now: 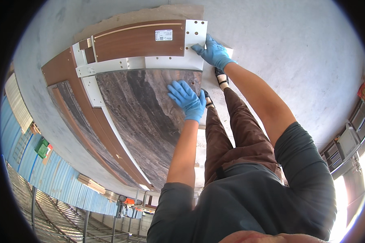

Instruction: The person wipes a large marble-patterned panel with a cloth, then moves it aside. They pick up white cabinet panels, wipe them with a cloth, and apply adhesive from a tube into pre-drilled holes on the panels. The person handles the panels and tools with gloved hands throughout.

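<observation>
My left hand (pixel 186 100), in a blue glove, lies flat with its fingers stretched out on a dark marbled panel (pixel 138 105), near the panel's right end. In a matching glove, my right hand (pixel 215 52) grips the right edge of a white panel (pixel 195 30) with drilled holes. Its thumb rests on the face, while the other fingers run along the edge, partly hidden. Beside that white piece lies a reddish-brown board (pixel 138 42) bearing a printed label (pixel 164 35).
More brown boards (pixel 59 65) and a narrow marbled strip (pixel 85 117) lie to the left. Flattened cardboard (pixel 146 16) shows beyond the stack. My feet stand close to its right side on the grey floor (pixel 280 48). Racks (pixel 348 137) stand far right, blue sheeting (pixel 56 166) far left.
</observation>
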A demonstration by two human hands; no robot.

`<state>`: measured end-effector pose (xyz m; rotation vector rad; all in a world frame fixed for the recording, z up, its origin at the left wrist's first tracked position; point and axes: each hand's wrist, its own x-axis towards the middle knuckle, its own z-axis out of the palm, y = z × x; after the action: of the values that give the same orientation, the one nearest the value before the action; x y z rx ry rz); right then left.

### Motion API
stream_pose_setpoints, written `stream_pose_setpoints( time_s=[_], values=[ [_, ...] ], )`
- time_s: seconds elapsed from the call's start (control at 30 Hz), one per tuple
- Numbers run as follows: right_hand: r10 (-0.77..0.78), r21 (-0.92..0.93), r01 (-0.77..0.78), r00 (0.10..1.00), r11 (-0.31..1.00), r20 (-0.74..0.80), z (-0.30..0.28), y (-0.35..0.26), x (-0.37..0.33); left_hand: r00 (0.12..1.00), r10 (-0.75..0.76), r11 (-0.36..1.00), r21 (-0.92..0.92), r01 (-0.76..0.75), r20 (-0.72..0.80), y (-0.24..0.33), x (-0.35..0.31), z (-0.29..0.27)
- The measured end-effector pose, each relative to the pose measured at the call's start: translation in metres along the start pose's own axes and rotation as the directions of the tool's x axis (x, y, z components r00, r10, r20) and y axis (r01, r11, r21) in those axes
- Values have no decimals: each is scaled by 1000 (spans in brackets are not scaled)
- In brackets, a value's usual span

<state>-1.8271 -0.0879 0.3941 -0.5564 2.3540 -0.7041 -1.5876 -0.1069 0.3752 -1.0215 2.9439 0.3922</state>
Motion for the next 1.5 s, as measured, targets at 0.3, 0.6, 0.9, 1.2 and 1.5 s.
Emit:
stream_pose_setpoints(
  time_s=[0.3, 0.6, 0.9, 1.2, 1.5],
  values=[
    [-45, 42, 45, 999, 998, 1, -1, -4, 3, 998, -16, 1000, -15, 16, -56, -3, 2, -1],
    [-35, 71, 35, 999, 997, -5, 2, -3, -13, 999, -14, 998, -57, 12, -42, -5, -13, -5],
    [26, -18, -25, 998, 1000, 49, 12, 11, -20, 996, -15, 993, -114, 5, -87, -7, -32, -9],
    [-8, -184, 66, 954, 981, 299, -19, 80, -118, 996, -70, 988, -135, 76, 49, -12, -49, -6],
    [329, -578, -95, 891, 810, 314, -124, 165, -281, 964, -127, 948, -258, 187, 232, -23, -74, -48]
  ],
)
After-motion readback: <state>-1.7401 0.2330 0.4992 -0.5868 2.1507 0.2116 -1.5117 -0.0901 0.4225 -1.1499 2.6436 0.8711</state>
